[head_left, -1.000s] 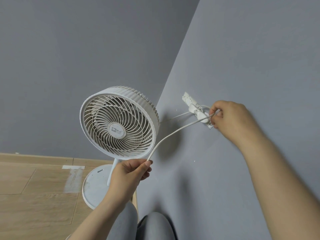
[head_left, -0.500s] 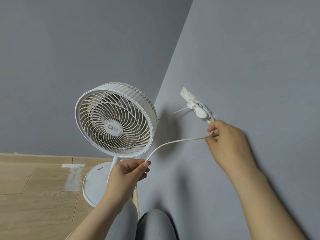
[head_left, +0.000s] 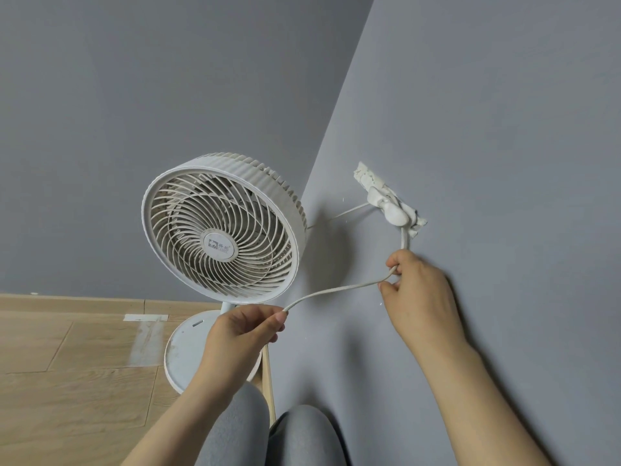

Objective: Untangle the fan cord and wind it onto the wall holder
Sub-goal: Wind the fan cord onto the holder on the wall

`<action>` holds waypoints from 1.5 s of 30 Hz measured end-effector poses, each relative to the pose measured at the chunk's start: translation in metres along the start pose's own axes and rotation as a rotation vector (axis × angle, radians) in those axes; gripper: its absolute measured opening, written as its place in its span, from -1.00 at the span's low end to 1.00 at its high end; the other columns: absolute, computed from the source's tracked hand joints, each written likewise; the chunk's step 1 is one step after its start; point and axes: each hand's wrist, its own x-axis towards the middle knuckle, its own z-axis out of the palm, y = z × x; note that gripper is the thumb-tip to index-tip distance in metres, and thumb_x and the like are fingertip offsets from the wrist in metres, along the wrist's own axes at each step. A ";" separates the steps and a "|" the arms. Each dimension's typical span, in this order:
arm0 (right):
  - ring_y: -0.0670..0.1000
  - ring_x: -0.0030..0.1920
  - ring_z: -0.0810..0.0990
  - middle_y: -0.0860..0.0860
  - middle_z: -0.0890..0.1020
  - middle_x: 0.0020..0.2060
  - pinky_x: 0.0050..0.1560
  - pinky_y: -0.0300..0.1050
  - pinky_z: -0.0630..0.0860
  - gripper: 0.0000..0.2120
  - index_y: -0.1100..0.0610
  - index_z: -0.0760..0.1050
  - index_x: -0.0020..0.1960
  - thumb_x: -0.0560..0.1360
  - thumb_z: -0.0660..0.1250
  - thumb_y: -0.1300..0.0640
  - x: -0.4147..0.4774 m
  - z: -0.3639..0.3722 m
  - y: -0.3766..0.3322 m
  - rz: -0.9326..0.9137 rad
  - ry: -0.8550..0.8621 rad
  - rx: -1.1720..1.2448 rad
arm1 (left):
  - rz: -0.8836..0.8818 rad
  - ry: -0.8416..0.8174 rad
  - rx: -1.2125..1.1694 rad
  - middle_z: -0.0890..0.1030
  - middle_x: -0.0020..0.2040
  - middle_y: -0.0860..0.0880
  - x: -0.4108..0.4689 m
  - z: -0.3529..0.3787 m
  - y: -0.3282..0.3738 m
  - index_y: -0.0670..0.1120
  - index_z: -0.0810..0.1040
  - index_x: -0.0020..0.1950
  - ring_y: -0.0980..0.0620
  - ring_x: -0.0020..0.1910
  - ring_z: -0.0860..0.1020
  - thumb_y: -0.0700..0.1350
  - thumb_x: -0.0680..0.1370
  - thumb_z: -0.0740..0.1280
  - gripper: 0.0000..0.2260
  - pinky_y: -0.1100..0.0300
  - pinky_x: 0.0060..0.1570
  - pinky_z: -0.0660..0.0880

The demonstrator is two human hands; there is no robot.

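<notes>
- Indoors, two grey walls (head_left: pixel 168 95) meet in a corner above a pale wood-plank floor (head_left: pixel 67 391); one strip of tape (head_left: pixel 146 317) lies on the boards near the skirting.
- One white fan (head_left: pixel 221 227) stands on its round base (head_left: pixel 184 354) in that corner, grille tilted upward.
- One white wall holder (head_left: pixel 391 205) sits on the wall to the person's right, near the fan.
- One white cord (head_left: pixel 336 291) drops from the holder into the right hand (head_left: pixel 418 290), which grips it just below, then sags across to the left hand (head_left: pixel 242 334), which pinches it.
- Two hands, well apart; two knees in grey trousers (head_left: pixel 235 432) show below.
</notes>
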 end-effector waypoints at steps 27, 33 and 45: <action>0.02 -0.10 0.64 -0.05 0.68 -0.17 -0.06 -0.11 0.56 -0.78 0.07 0.57 0.08 0.44 0.41 0.16 0.034 0.032 -0.016 -0.151 -0.121 0.078 | -0.023 0.013 0.263 0.70 -0.38 0.03 0.020 -0.007 -0.012 -0.04 0.71 -0.30 0.17 -0.42 0.60 -0.19 0.42 0.47 -0.89 0.27 -0.26 0.52; -0.06 -0.17 0.48 -0.12 0.49 -0.21 -0.11 -0.17 0.46 -0.77 -0.04 0.59 0.08 0.43 0.43 0.10 0.037 0.024 -0.028 -0.279 -0.198 -0.085 | -0.016 0.149 0.230 0.69 -0.39 0.06 0.022 -0.009 -0.010 0.02 0.69 -0.33 0.24 -0.48 0.53 -0.13 0.34 0.55 -0.92 0.34 -0.38 0.39; 0.05 -0.06 0.59 -0.06 0.59 -0.17 -0.18 -0.18 0.40 -0.95 0.01 0.65 -0.12 0.43 0.41 0.10 0.074 0.029 -0.050 -0.375 -0.294 -0.312 | 0.091 0.095 0.310 0.66 -0.36 0.01 0.019 -0.011 -0.010 -0.04 0.63 -0.27 0.17 -0.46 0.56 -0.04 0.45 0.45 -0.88 0.44 -0.41 0.41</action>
